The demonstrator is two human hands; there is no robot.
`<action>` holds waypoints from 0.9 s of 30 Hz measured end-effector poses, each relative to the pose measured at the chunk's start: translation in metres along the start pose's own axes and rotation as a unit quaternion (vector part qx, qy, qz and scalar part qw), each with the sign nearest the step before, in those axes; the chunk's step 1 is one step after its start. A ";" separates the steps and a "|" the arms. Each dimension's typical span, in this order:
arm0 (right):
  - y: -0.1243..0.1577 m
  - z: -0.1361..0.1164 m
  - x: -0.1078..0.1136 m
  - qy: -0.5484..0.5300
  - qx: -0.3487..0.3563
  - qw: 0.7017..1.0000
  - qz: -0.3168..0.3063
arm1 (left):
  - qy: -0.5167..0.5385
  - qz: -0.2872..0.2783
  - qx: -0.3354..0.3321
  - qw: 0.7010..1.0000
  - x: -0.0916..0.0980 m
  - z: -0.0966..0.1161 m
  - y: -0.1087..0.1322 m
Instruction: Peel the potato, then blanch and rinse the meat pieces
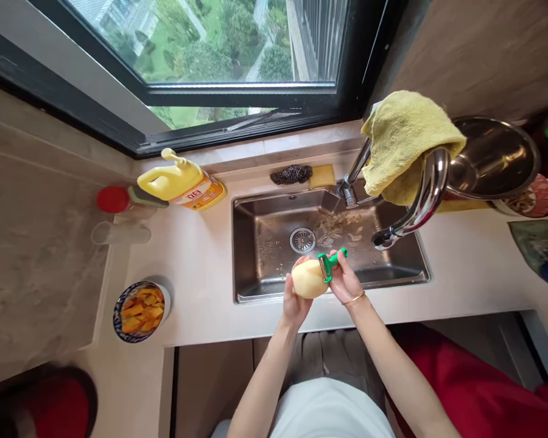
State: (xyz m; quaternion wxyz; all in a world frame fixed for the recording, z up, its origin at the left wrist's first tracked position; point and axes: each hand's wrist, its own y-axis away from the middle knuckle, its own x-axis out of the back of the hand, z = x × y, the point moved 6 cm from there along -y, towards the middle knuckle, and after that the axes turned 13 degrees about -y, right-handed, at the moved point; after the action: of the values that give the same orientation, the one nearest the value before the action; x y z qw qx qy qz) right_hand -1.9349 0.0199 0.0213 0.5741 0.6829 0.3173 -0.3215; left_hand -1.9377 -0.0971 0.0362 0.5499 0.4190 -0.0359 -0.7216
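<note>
- The left hand (296, 299) is curved around the potato (308, 280), fingers and thumb partly spread along its sides, above the front rim of the sink (253, 222).
- The right hand (347, 283) grips the green peeler (335, 259) by its handle, also above the sink's front rim.
- The peeler's handle slants away to the right, toward the sink's far right; its blade end meets the potato's right side.
- The potato's long axis seems to run sideways, roughly along the sink's front edge, though the angle makes this uncertain.
- The potato looks pale yellow, smooth and rounded, its visible face peeled.
- Peelings (335, 224) lie inside the sink.
</note>
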 end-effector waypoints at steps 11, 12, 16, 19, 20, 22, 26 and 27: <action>0.018 -0.031 -0.032 0.363 0.063 0.920 -0.135 | 0.075 -0.115 0.220 0.966 -0.018 -0.020 0.001; 0.021 -0.033 -0.033 0.385 0.083 0.908 -0.144 | 0.085 -0.102 0.209 0.969 -0.018 -0.020 -0.002; 0.033 -0.031 -0.040 0.454 0.105 0.866 -0.179 | 0.109 -0.070 0.173 0.976 -0.021 -0.018 -0.010; 0.037 -0.028 -0.042 0.475 0.114 0.853 -0.183 | 0.101 -0.062 0.167 0.979 -0.023 -0.016 -0.011; 0.037 -0.027 -0.041 0.483 0.115 0.848 -0.186 | 0.097 -0.055 0.167 0.979 -0.022 -0.016 -0.011; 0.038 -0.025 -0.041 0.507 0.120 0.832 -0.192 | 0.093 -0.043 0.168 0.980 -0.021 -0.015 -0.010; 0.043 -0.020 -0.044 0.520 0.121 0.823 -0.195 | 0.084 -0.051 0.168 0.981 -0.017 -0.012 -0.009; 0.044 -0.019 -0.045 0.506 0.119 0.832 -0.192 | 0.082 -0.056 0.168 0.981 -0.016 -0.011 -0.009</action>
State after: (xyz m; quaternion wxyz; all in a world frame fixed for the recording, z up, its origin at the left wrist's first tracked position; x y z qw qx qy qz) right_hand -1.9248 0.0299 0.0850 0.1743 0.7386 0.6474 -0.0699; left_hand -1.9370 -0.0757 0.0331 0.4310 0.5649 -0.0879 -0.6982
